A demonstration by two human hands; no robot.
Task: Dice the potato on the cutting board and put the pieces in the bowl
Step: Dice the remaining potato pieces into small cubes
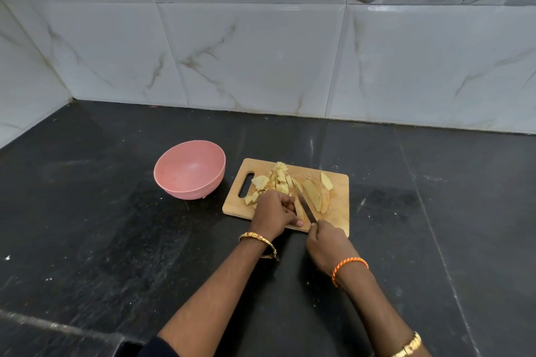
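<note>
**Potato under both hands on the board**

The left hand point(274, 210) lies knuckles-up on the near part of the wooden cutting board point(338, 222), its fingers curled down over a few long potato strips point(298, 210) and pinning them against the wood; the thumb tip shows at the board's near edge. Just to the right of those fingers runs the knife point(307, 207), its dark blade slanting away from the person and lying right beside the held strips. The right hand point(326, 243) is closed round the knife's handle, which is hidden inside the fist, at the board's near right corner.

Beyond the left hand, and touching its far side, sits a loose heap of diced potato pieces point(274, 180), spreading towards the board's handle slot. Beyond the right hand, on the other side of the blade, a fanned stack of potato slices point(317, 194) leans together, with one separate wedge point(326, 177) just past it.

The pink bowl point(190, 168) stands on the black counter point(116, 226) well to the left of the left hand and slightly farther away, just beside the board's handle end but not touching it. No potato shows inside it.

The left wrist carries gold bangles point(258, 242); the right wrist has an orange thread band point(348, 266), and a gold bangle point(410, 346) sits farther up that forearm. Marbled white wall tiles point(261, 52) rise behind the counter.
</note>
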